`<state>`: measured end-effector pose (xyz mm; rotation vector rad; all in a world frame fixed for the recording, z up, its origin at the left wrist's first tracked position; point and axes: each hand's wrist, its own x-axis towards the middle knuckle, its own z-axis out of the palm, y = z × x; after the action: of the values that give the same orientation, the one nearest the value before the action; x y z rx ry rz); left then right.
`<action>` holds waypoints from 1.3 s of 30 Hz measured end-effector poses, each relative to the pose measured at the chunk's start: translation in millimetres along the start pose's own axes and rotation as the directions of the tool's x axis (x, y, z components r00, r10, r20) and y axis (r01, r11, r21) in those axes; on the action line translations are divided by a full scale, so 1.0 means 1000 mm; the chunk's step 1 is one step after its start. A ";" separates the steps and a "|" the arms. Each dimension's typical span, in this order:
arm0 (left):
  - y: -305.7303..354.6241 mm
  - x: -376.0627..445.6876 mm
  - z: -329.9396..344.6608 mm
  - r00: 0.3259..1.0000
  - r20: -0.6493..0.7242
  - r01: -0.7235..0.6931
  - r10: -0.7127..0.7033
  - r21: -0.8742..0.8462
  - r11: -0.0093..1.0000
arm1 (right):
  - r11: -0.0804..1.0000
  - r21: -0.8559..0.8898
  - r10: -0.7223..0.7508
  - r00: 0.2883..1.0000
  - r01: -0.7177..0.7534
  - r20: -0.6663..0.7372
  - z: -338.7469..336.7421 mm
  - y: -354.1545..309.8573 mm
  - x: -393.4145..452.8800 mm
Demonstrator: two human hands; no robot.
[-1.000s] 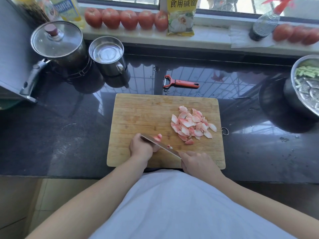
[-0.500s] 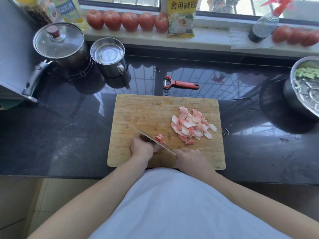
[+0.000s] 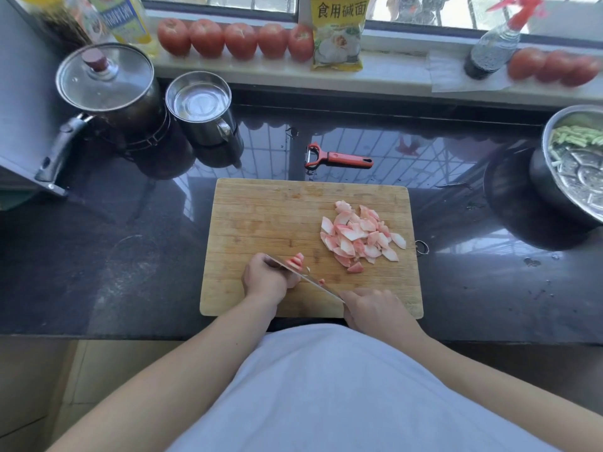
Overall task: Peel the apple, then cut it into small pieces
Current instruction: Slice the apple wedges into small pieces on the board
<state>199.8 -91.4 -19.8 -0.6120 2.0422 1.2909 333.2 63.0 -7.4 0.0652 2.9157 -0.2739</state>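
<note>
Our right hand [image 3: 375, 306] curls around the knife [image 3: 303, 275] handle at the wooden cutting board's [image 3: 261, 216] near edge, the thin steel blade slanting left. Our left hand [image 3: 266, 277] pinches the last apple piece [image 3: 296, 260] against it. Pale pink-edged apple pieces [image 3: 359, 236] heap toward the right edge; the far-left corner lies bare.

The cutting board [image 3: 270, 223] lies on the surface [image 3: 98, 256]. The pile of apple pieces [image 3: 360, 234] lies on the board's right half. The peeler [image 3: 337, 157] lies just behind the board. The pot [image 3: 111, 93] and the cup [image 3: 202, 109] stand behind-left of the board; the bowl [image 3: 554, 177] stands to its right.
</note>
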 end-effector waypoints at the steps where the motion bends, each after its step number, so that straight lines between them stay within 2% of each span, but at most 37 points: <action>1: 0.001 -0.001 0.000 1.000 0.010 0.005 -0.005 -0.013 1.000 | 1.000 -0.010 0.014 1.000 -0.014 0.022 0.002 0.002 0.000; 5: -0.001 0.001 0.000 1.000 -0.029 -0.004 0.003 -0.049 0.999 | 0.998 -0.037 0.060 0.996 -0.058 0.062 -0.006 -0.010 0.013; 7: -0.002 0.001 0.000 0.997 -0.074 -0.019 0.019 -0.010 1.000 | 0.998 -0.003 0.060 0.984 -0.061 0.166 -0.006 -0.018 0.026; 9: 0.000 -0.003 -0.001 0.995 -0.087 -0.040 0.044 0.049 0.998 | 0.998 0.016 0.059 0.982 -0.063 0.178 -0.003 -0.022 0.035; 11: -0.002 0.000 -0.001 0.995 -0.081 -0.046 0.052 0.073 0.996 | 0.996 0.058 0.063 0.985 -0.073 0.160 -0.004 -0.022 0.033; 14: -0.003 0.002 0.000 0.999 -0.039 -0.030 0.034 0.101 0.994 | 0.984 0.177 -0.004 0.999 0.010 -0.035 -0.010 -0.012 0.014; 16: -0.004 0.004 -0.001 0.999 -0.047 -0.008 0.014 0.120 0.993 | 0.978 0.198 -0.043 0.994 0.064 -0.105 -0.013 -0.005 0.001; 22: -0.004 0.004 -0.001 0.998 -0.065 0.002 0.005 0.106 0.994 | 0.988 0.154 -0.010 0.995 0.026 -0.104 -0.006 0.007 -0.011; 29: -0.007 0.003 -0.003 1.000 -0.019 0.019 -0.017 0.087 0.996 | 0.995 0.096 0.031 0.999 -0.028 -0.030 0.007 0.009 -0.010; 34: -0.008 0.003 -0.002 0.999 -0.034 0.002 0.000 0.073 0.997 | 0.995 0.098 -0.005 1.000 0.004 0.001 0.003 0.010 -0.010; 39: -0.009 0.006 -0.001 0.999 -0.043 0.007 -0.005 0.046 0.999 | 1.000 0.014 0.018 0.992 -0.019 0.128 -0.009 0.000 0.000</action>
<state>201.1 -96.1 -29.4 -0.6292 2.0968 1.2331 331.3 64.1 0.9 0.0742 2.7842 -0.2864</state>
